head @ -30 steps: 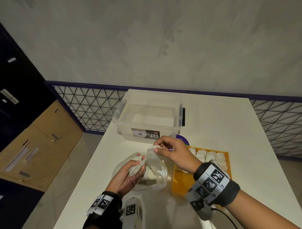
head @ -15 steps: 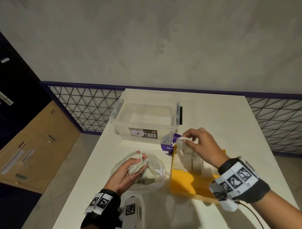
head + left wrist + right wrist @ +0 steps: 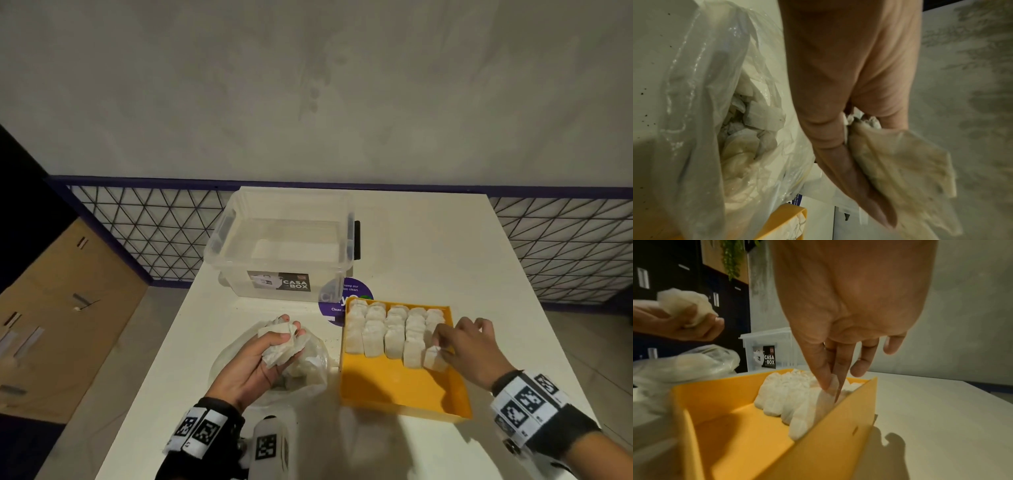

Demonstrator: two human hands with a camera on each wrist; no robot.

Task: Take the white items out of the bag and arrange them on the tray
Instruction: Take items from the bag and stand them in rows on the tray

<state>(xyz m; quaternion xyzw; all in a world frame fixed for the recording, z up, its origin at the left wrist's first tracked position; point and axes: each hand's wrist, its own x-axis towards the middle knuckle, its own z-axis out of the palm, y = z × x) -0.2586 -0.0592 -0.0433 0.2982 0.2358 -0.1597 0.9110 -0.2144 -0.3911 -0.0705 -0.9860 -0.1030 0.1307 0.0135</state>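
While my left grip (image 3: pixel 274 346) clutches spare white items (image 3: pixel 279 347) above the bag (image 3: pixel 308 373), my right grip (image 3: pixel 466 346) pinches one white item (image 3: pixel 434 358) upright, extending the tray (image 3: pixel 404 387) rows.

One yellow tray (image 3: pixel 394 387). Five columns of white packets (image 3: pixel 373 339) in it, overlapping, exact total not countable. One more single packet (image 3: pixel 434 358), pinched at the near end of the rightmost column by the right hand (image 3: pixel 469 346). One crumpled bunch (image 3: pixel 282 346) in the left hand (image 3: pixel 253 363), number within unclear. One clear bag (image 3: pixel 226 359), further packets inside, uncountable. One clear storage box (image 3: pixel 281 197). One purple sticker (image 3: pixel 337 305). One white table (image 3: pixel 428 257). Two hands.
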